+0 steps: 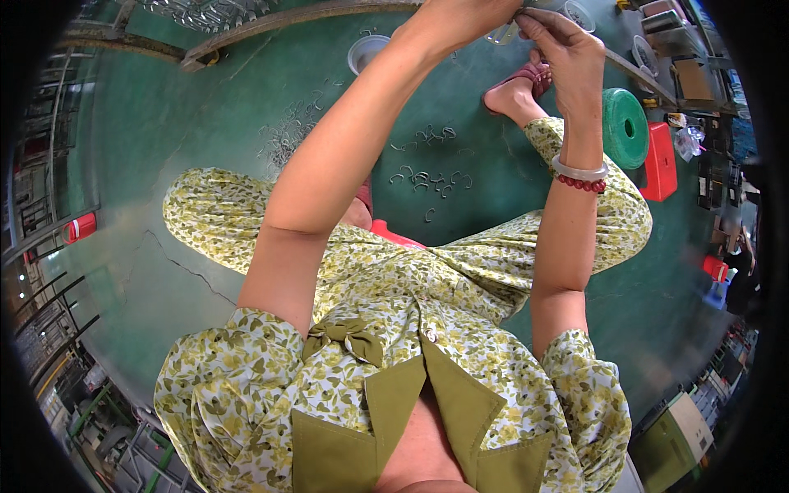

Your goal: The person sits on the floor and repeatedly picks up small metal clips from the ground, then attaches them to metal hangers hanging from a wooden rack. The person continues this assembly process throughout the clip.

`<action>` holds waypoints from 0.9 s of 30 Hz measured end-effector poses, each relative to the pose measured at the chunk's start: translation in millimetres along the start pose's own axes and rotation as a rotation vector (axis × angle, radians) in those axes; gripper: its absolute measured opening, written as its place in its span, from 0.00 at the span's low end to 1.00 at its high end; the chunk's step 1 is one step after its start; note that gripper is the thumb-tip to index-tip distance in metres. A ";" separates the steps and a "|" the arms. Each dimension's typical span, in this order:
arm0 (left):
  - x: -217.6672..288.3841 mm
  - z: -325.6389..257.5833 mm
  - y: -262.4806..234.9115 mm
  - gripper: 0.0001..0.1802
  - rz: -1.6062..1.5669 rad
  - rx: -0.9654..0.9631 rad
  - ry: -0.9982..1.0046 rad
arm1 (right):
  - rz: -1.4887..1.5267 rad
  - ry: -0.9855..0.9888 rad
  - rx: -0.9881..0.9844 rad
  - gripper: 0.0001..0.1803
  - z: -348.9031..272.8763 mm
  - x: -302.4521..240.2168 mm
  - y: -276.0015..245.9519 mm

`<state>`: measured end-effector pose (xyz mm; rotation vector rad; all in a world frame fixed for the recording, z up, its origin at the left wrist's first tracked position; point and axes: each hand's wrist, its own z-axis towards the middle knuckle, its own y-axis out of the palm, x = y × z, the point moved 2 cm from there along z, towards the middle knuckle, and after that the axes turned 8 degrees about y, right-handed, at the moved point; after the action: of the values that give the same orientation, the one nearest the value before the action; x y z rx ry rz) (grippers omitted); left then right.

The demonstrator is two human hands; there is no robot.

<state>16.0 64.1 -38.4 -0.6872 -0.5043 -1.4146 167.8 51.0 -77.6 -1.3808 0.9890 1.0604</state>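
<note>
Both my arms stretch up to the top edge of the head view. My left hand [475, 15] is partly cut off there, and its fingers do not show. Close beside it, my right hand [567, 51] has thumb and fingers pinched together; whatever they hold is too small to make out. A pale, see-through or shiny item [501, 33] shows just below the hands, its kind unclear. On the green floor lie a loose pile of curved metal hooks [289, 135] and smaller groups of similar hooks [431, 179] between my legs.
A pale bowl [366, 53] stands beyond my left forearm. A metal rail [271, 25] crosses the upper left, with metal pieces [205, 12] behind it. To the right are a round green stool [625, 127], a red stool [660, 162] and crowded shelves [686, 49].
</note>
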 end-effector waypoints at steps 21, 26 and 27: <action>-0.3 7.3 10.9 0.07 -0.011 0.130 0.011 | 0.372 -0.007 0.086 0.08 7.6 47.7 16.0; 6.2 -55.1 -14.0 0.08 0.378 0.135 0.154 | -0.110 -0.495 0.293 0.09 16.5 43.4 19.5; 0.0 -74.3 -16.2 0.08 0.391 0.097 0.247 | -0.190 -0.598 0.302 0.09 19.3 47.2 17.1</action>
<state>-6.1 12.0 -89.2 -0.4918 -0.2265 -1.0790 162.1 68.9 -127.9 -0.8152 0.5336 1.0412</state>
